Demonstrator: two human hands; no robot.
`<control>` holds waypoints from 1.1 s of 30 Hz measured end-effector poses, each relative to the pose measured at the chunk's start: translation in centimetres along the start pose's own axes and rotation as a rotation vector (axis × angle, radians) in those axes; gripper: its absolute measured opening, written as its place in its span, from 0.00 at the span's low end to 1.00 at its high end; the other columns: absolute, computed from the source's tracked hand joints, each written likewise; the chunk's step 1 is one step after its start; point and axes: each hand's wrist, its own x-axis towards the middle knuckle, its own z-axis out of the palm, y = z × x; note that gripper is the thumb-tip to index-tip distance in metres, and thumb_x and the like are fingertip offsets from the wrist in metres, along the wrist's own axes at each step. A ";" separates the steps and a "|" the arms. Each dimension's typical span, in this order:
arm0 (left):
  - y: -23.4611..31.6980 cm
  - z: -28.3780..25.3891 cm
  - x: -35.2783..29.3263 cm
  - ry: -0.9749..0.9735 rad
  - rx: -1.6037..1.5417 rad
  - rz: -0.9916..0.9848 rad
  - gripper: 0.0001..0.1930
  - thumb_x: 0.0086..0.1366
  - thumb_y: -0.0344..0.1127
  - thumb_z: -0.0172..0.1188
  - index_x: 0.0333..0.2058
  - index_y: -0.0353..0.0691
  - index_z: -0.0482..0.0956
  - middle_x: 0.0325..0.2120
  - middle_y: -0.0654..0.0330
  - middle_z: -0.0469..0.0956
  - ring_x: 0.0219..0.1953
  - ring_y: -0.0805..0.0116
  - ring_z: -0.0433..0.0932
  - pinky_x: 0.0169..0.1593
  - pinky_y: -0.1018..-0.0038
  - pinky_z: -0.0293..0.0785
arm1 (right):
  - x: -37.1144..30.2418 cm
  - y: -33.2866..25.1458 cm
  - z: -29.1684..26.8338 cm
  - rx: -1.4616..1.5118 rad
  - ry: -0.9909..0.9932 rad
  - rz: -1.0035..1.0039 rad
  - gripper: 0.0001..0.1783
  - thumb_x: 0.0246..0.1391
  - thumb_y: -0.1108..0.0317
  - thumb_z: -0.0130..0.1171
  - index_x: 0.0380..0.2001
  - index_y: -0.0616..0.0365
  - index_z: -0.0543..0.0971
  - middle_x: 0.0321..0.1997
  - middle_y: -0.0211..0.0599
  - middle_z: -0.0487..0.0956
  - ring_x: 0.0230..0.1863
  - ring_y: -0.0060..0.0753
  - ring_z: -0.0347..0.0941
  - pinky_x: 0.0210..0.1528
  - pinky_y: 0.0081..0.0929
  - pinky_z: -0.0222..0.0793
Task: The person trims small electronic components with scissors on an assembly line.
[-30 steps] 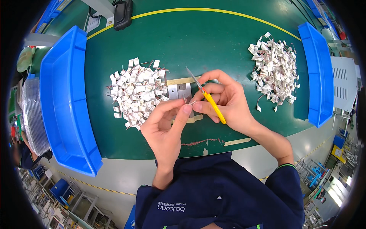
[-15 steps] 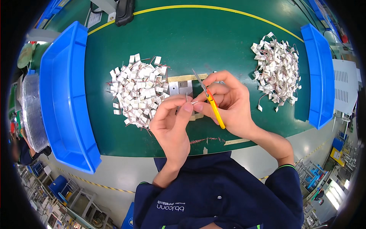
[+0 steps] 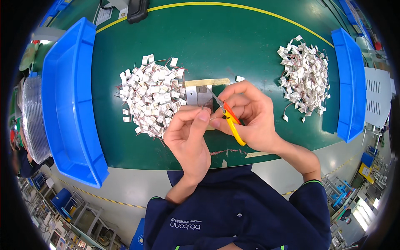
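My left hand (image 3: 189,133) pinches a tiny piece, apparently a thin wire (image 3: 203,108), between thumb and forefinger; most of it is hidden by the fingertips. Close beside it, my right hand (image 3: 252,118) holds a pair of small scissors (image 3: 234,128) with yellow and orange handles, the metal tips pointing up and left. The right thumb tip comes near the left fingertips. Behind both hands a metal fixture block (image 3: 198,96) sits on the table, with a strip of tan tape (image 3: 207,82) along its far edge.
A heap of white connectors with dark wires (image 3: 152,98) lies to the left, another wired heap (image 3: 306,79) to the right. Blue bins (image 3: 68,104) (image 3: 349,83) stand at both sides. One loose white connector (image 3: 240,78) lies beyond my right hand.
The scissors have turned in my right hand, with their tips lower and closer to the fixture. Both hands stay nearly in place, fingertips close together.
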 end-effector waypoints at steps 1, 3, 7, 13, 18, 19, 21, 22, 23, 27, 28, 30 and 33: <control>0.1 0.0 0.0 0.003 -0.005 -0.004 0.01 0.61 0.22 0.59 0.32 0.30 0.77 0.30 0.59 0.78 0.33 0.77 0.74 0.42 0.81 0.68 | 0.0 0.0 0.0 0.000 -0.001 0.002 0.24 0.45 0.85 0.66 0.43 0.62 0.68 0.31 0.38 0.81 0.33 0.19 0.79 0.31 0.12 0.69; 0.2 0.0 -0.1 0.008 -0.010 -0.009 0.01 0.61 0.21 0.59 0.32 0.30 0.77 0.30 0.59 0.77 0.33 0.77 0.74 0.42 0.81 0.68 | 0.1 0.1 0.1 -0.010 -0.006 -0.015 0.23 0.44 0.85 0.66 0.43 0.62 0.68 0.31 0.38 0.81 0.34 0.21 0.79 0.33 0.13 0.71; 0.3 -0.1 -0.2 -0.003 0.043 -0.033 0.03 0.63 0.26 0.57 0.31 0.32 0.76 0.29 0.61 0.74 0.35 0.74 0.72 0.44 0.78 0.67 | 0.1 0.1 0.2 0.019 -0.011 -0.016 0.23 0.44 0.86 0.66 0.43 0.63 0.68 0.32 0.39 0.81 0.34 0.22 0.80 0.33 0.13 0.72; 0.2 -0.2 -0.2 -0.014 0.045 -0.028 0.04 0.63 0.26 0.56 0.30 0.33 0.75 0.29 0.61 0.73 0.34 0.74 0.71 0.44 0.77 0.66 | 0.2 0.3 0.1 0.030 -0.011 -0.023 0.23 0.44 0.87 0.65 0.43 0.63 0.69 0.32 0.40 0.81 0.35 0.22 0.80 0.34 0.14 0.72; 0.6 -0.5 -0.2 -0.009 -0.021 -0.042 0.02 0.60 0.21 0.59 0.29 0.31 0.75 0.29 0.58 0.75 0.33 0.74 0.73 0.41 0.78 0.68 | 0.8 -1.3 -2.3 0.060 -0.250 0.123 0.17 0.49 0.77 0.66 0.40 0.64 0.71 0.28 0.34 0.80 0.31 0.15 0.77 0.30 0.09 0.67; 0.7 -0.5 -0.3 -0.021 -0.021 -0.052 0.02 0.60 0.21 0.59 0.29 0.31 0.75 0.29 0.58 0.75 0.33 0.73 0.73 0.41 0.78 0.68 | 1.0 -1.6 -2.8 0.078 -0.279 0.133 0.16 0.50 0.74 0.66 0.39 0.65 0.71 0.28 0.35 0.80 0.29 0.14 0.77 0.30 0.09 0.68; 1.0 -0.4 -0.5 -0.032 -0.018 -0.065 0.02 0.60 0.21 0.58 0.28 0.32 0.74 0.28 0.57 0.75 0.32 0.72 0.73 0.40 0.77 0.68 | 1.3 -2.7 -3.5 0.094 -0.301 0.228 0.17 0.48 0.74 0.67 0.39 0.66 0.72 0.28 0.39 0.80 0.26 0.17 0.76 0.27 0.10 0.67; 1.2 -0.3 -0.6 -0.052 0.027 -0.072 0.03 0.60 0.24 0.56 0.27 0.33 0.73 0.27 0.58 0.73 0.32 0.70 0.71 0.41 0.75 0.66 | 1.4 -3.0 -3.6 0.108 -0.329 0.319 0.17 0.47 0.73 0.67 0.38 0.67 0.72 0.27 0.44 0.80 0.22 0.20 0.74 0.24 0.11 0.66; 1.4 -0.2 -0.7 -0.072 0.071 -0.079 0.05 0.61 0.27 0.54 0.26 0.35 0.71 0.25 0.58 0.71 0.32 0.69 0.69 0.41 0.73 0.64 | 1.5 -2.8 -3.6 0.144 -0.316 0.315 0.14 0.46 0.75 0.65 0.35 0.69 0.74 0.26 0.44 0.80 0.20 0.23 0.76 0.20 0.12 0.66; 1.2 -0.1 -0.9 -0.083 0.053 -0.098 0.04 0.60 0.26 0.54 0.26 0.36 0.71 0.25 0.59 0.70 0.31 0.69 0.68 0.41 0.74 0.64 | 1.3 -2.4 -4.0 0.218 -0.311 0.354 0.13 0.45 0.76 0.63 0.34 0.71 0.75 0.26 0.45 0.80 0.24 0.27 0.79 0.22 0.13 0.70; 1.2 -0.1 -0.9 -0.081 0.063 -0.110 0.04 0.60 0.26 0.54 0.26 0.36 0.71 0.25 0.59 0.70 0.31 0.69 0.68 0.41 0.74 0.64 | 1.3 -2.5 -4.0 0.203 -0.325 0.363 0.13 0.45 0.76 0.62 0.34 0.73 0.75 0.26 0.45 0.80 0.26 0.30 0.80 0.25 0.15 0.72; 1.1 -0.1 -1.0 -0.078 0.074 -0.124 0.04 0.60 0.26 0.54 0.26 0.36 0.70 0.25 0.59 0.70 0.31 0.69 0.67 0.41 0.74 0.63 | 1.4 -2.5 -4.1 0.188 -0.340 0.373 0.13 0.44 0.76 0.61 0.35 0.74 0.75 0.26 0.46 0.80 0.27 0.32 0.81 0.27 0.16 0.74; 0.9 -0.2 -1.1 -0.087 0.086 -0.117 0.03 0.60 0.26 0.54 0.27 0.35 0.70 0.25 0.58 0.69 0.31 0.69 0.67 0.40 0.74 0.63 | 1.4 -2.4 -4.5 0.234 -0.445 0.351 0.09 0.50 0.81 0.57 0.37 0.73 0.75 0.32 0.49 0.82 0.31 0.30 0.81 0.34 0.17 0.76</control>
